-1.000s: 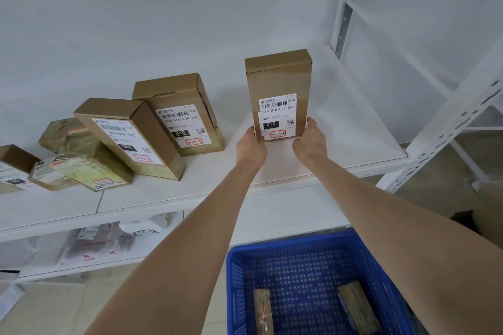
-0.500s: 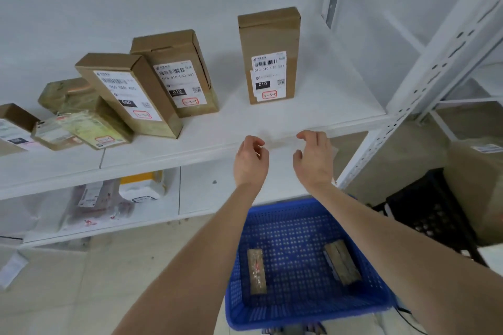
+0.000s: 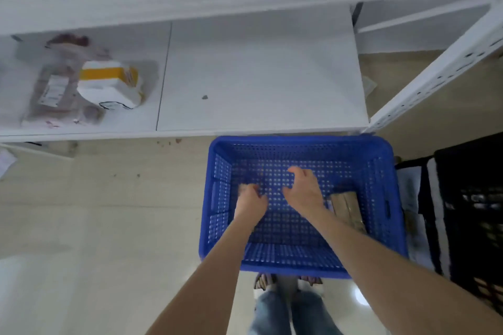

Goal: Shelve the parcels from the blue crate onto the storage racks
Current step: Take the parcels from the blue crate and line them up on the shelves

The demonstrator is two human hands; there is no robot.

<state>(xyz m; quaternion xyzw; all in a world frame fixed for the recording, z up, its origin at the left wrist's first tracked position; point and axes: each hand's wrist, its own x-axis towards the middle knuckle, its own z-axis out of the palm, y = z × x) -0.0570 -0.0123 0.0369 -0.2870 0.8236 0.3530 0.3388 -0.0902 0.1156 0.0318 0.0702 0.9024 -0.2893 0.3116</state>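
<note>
The blue crate (image 3: pixel 381 198) stands on the floor in front of the white storage rack (image 3: pixel 258 76). Both my hands are down inside it. My left hand (image 3: pixel 250 200) has its fingers curled over the crate's left part, where only a blurred brown sliver of a parcel (image 3: pixel 241 187) shows past the fingertips; the frame does not show whether it grips it. My right hand (image 3: pixel 304 190) hangs loosely curled over the crate's middle and holds nothing. A brown taped parcel (image 3: pixel 347 208) lies just right of that hand on the crate floor.
On the rack's lower shelf, at the left, lie a white-and-yellow parcel (image 3: pixel 109 87) and a clear bagged parcel (image 3: pixel 51 87). A slotted white rack upright (image 3: pixel 435 71) rises at the right. A black crate (image 3: pixel 473 212) stands right of the blue one. My feet (image 3: pixel 285 283) are just behind it.
My view has dropped from the upper shelf, where the upright box was left standing, to the crate. Both hands came down from the shelf edge into the blue crate.
</note>
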